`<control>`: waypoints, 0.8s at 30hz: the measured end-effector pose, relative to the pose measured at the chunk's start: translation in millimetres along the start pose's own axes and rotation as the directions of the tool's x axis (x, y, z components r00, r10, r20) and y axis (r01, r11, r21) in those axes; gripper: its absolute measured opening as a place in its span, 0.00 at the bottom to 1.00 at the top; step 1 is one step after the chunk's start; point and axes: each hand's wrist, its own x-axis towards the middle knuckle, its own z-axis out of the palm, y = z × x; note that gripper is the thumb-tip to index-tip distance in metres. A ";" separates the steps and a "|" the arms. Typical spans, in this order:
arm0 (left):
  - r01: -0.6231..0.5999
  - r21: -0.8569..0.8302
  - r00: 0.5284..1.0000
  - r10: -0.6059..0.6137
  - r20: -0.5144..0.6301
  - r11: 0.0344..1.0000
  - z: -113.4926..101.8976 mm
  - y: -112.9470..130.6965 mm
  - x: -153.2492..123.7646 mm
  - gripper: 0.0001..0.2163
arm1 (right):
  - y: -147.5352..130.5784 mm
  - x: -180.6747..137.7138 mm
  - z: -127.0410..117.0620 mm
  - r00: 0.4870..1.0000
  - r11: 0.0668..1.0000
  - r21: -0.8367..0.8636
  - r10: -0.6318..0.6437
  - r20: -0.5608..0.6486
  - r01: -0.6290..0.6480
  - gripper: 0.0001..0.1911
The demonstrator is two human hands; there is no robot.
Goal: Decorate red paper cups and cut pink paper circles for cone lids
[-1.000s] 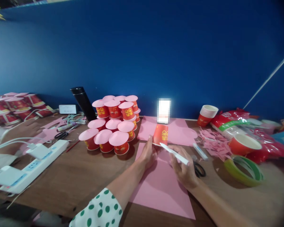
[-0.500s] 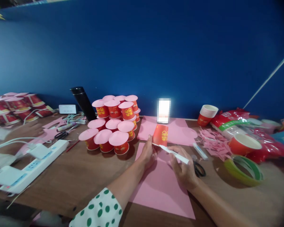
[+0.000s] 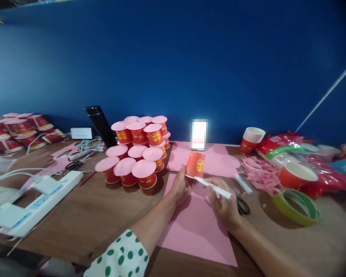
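Counter [image 3: 109, 223], brown wood; clock taken from the red cup [image 3: 193, 164], with the wearer at 6. Cup sits between both hands, at the far edge of the near pink sheet [image 3: 200, 238], narrow end toward 12, white rim toward 6, gold characters on its side. Left hand [image 3: 181, 189] grips it at the rim, thumb against the left edge; its other fingers mostly hidden, exact placing cannot be told. Right hand [image 3: 225, 206]: fingers pinching a slim white tube [image 3: 216, 188], tapered tip at the rim. Black-handled scissors [image 3: 244, 206] at 4, just beside the right hand. Pink-topped red cups [image 3: 126, 168] stacked in 2 tiers at 9. Bright screen [image 3: 198, 134], blurred out, at 12. Pink scraps [image 3: 261, 173] at 3; yellow-green tape roll [image 3: 288, 216] at 4, farther out than the scissors. White power strip [image 3: 47, 206] between 8 and 9, well apart.
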 end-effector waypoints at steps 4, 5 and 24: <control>0.001 -0.001 1.000 -0.001 0.024 1.000 -1.0 -0.3 0.1 0.21 | -0.6 0.6 -1.3 1.000 1.000 -0.014 0.003 -0.001 -0.003 0.07; 0.002 0.000 1.000 -0.002 0.029 1.000 -1.1 -0.3 0.1 0.21 | -0.9 0.7 -1.7 1.000 1.000 -0.018 0.003 -0.006 -0.003 0.07; 0.024 0.010 0.999 -0.024 0.023 1.000 -3.3 -0.7 1.6 0.21 | -1.7 2.7 -2.3 0.999 0.999 -0.050 -0.016 -0.051 0.014 0.06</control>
